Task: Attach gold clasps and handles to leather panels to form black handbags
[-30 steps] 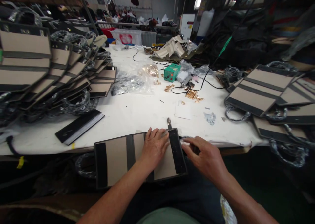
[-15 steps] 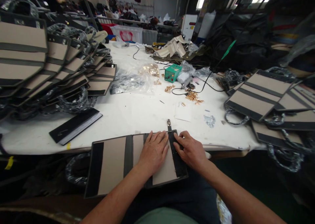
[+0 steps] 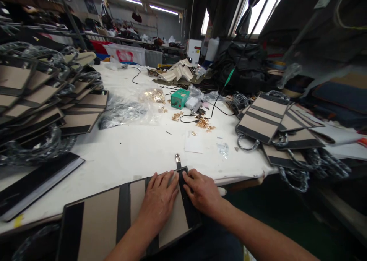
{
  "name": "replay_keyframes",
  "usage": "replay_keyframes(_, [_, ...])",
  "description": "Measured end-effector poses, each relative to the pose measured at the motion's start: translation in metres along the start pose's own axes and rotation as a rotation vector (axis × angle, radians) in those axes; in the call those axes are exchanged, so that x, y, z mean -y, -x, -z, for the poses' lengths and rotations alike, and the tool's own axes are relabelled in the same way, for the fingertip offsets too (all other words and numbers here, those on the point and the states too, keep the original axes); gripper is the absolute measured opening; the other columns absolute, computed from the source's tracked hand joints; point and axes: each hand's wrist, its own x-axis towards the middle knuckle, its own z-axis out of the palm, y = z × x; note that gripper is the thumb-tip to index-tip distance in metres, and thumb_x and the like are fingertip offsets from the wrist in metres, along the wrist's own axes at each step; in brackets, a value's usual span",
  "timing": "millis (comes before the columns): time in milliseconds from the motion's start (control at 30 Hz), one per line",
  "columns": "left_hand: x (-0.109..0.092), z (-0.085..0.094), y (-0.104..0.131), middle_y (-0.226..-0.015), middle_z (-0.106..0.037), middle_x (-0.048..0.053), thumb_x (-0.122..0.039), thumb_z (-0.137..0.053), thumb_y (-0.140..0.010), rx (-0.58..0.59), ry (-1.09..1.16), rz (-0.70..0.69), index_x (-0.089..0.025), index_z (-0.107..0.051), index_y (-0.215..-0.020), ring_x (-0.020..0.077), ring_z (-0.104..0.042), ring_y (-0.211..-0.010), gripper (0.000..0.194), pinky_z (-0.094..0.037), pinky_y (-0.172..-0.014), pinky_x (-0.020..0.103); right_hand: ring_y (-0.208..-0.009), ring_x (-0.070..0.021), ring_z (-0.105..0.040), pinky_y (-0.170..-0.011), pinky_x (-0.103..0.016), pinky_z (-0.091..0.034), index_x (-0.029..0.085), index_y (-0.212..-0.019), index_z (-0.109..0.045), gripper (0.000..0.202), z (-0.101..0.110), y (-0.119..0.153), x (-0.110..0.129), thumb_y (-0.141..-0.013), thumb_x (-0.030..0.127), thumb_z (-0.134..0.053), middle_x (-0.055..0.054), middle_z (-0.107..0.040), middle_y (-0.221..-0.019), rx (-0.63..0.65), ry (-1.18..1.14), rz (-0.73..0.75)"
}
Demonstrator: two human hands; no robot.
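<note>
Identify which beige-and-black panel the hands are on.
The panel at the white table's near edge, with the metal-ended strap. Left hand and right hand touch it; the others lie untouched in the left pile and right pile.

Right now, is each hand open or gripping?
Left hand: open, laid flat on the beige panel.
Right hand: curled, touching the black end strip; cannot tell whether its grip holds anything.

Bag workshop, stacked beige-and-black panels (image 3: 255,124) (plastic-wrapped handles (image 3: 334,164)), loose gold-coloured fittings (image 3: 203,124), long white worktable (image 3: 137,150), strip lights (image 3: 163,10)
</note>
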Motion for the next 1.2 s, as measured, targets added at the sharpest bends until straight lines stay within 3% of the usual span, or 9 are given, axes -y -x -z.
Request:
replay_keyframes(133, [0.0, 0.002, -0.001, -0.142, -0.061, 0.009, -0.024, -0.052, -0.096, 0.012, -0.029, -0.025, -0.024, -0.058, -0.138, 0.0306, -0.057, -0.128, 0.043, -0.042, -0.112, 0.056, -0.098, -0.0205, -0.068, -0.083, -0.029, -0.053, 0.025, -0.143, -0.053, 0.047, 0.005, 0.001, 0.002, -0.096, 0.029, -0.054, -0.007, -0.065, -0.119, 0.011, -0.022, 0.003])
replay_keyframes(267, [0.004, 0.0, 0.001, -0.142, -0.061, 0.01, -0.028, -0.051, -0.097, -0.017, -0.001, -0.034, -0.023, -0.056, -0.14, 0.0291, -0.056, -0.13, 0.044, -0.043, -0.112, 0.055, -0.094, -0.0179, -0.069, -0.083, -0.026, -0.052, 0.03, -0.127, -0.068, 0.035, 0.017, -0.009, -0.013, -0.093, 0.034, -0.061, -0.003, -0.07, -0.111, -0.008, -0.151, -0.022])
replay_keyframes(367, [0.008, -0.001, 0.002, -0.144, -0.06, 0.009, -0.031, -0.05, -0.098, -0.026, 0.034, -0.032, -0.023, -0.053, -0.144, 0.0279, -0.057, -0.13, 0.046, -0.043, -0.113, 0.055, -0.095, -0.0183, -0.069, -0.086, -0.027, -0.051, 0.026, -0.113, -0.076, 0.028, 0.04, -0.031, -0.054, -0.092, 0.039, -0.062, -0.003, -0.075, -0.103, -0.073, -0.156, -0.208])
replay_keyframes(533, [0.01, -0.003, 0.003, -0.144, -0.06, 0.008, -0.03, -0.051, -0.098, -0.017, 0.076, -0.011, -0.022, -0.053, -0.144, 0.0269, -0.057, -0.13, 0.047, -0.043, -0.114, 0.055, -0.101, -0.024, -0.067, -0.082, -0.031, -0.048, 0.023, -0.114, -0.077, 0.032, 0.078, -0.07, -0.155, -0.09, 0.035, -0.06, -0.009, -0.075, -0.114, -0.114, 0.038, -0.511])
replay_keyframes(633, [0.01, -0.002, 0.003, -0.144, -0.06, 0.008, -0.03, -0.052, -0.098, -0.005, 0.093, 0.005, -0.023, -0.053, -0.144, 0.0272, -0.056, -0.13, 0.047, -0.043, -0.114, 0.055, -0.101, -0.0264, -0.067, -0.076, -0.031, -0.046, 0.021, -0.112, -0.078, 0.033, 0.079, -0.084, -0.197, -0.088, 0.033, -0.06, -0.012, -0.075, -0.116, -0.105, 0.072, -0.602])
replay_keyframes(733, [0.008, -0.001, 0.003, -0.144, -0.06, 0.007, -0.03, -0.051, -0.098, 0.004, 0.122, 0.021, -0.024, -0.052, -0.145, 0.0269, -0.055, -0.131, 0.047, -0.041, -0.115, 0.055, -0.098, -0.0259, -0.068, -0.072, -0.03, -0.044, 0.023, -0.104, -0.081, 0.028, 0.067, -0.091, -0.217, -0.086, 0.031, -0.061, -0.01, -0.077, -0.11, -0.085, 0.078, -0.638])
replay_keyframes(867, [0.004, 0.005, 0.002, -0.144, -0.06, 0.007, -0.03, -0.052, -0.098, 0.013, 0.17, 0.063, -0.024, -0.053, -0.143, 0.027, -0.054, -0.131, 0.046, -0.039, -0.116, 0.055, -0.088, -0.0241, -0.068, -0.069, -0.031, -0.043, 0.022, -0.097, -0.081, 0.022, 0.06, -0.097, -0.229, -0.083, 0.029, -0.065, -0.01, -0.078, -0.099, -0.056, 0.055, -0.632])
replay_keyframes(1033, [0.0, 0.011, 0.002, -0.145, -0.059, 0.006, -0.03, -0.055, -0.096, 0.042, 0.236, 0.103, -0.024, -0.055, -0.142, 0.0269, -0.052, -0.133, 0.046, -0.035, -0.119, 0.054, -0.077, -0.0233, -0.066, -0.066, -0.033, -0.043, 0.014, -0.087, -0.078, 0.015, 0.072, -0.102, -0.225, -0.081, 0.023, -0.068, -0.014, -0.076, -0.086, -0.029, 0.01, -0.563])
replay_keyframes(1200, [-0.001, 0.01, 0.003, -0.144, -0.06, 0.007, -0.03, -0.057, -0.095, 0.02, 0.274, 0.121, -0.024, -0.055, -0.142, 0.0262, -0.052, -0.133, 0.047, -0.033, -0.119, 0.053, -0.07, -0.0173, -0.064, -0.063, -0.028, -0.043, 0.021, -0.091, -0.079, 0.019, 0.081, -0.09, -0.152, -0.086, 0.032, -0.064, -0.005, -0.075, -0.083, 0.042, -0.108, -0.368])
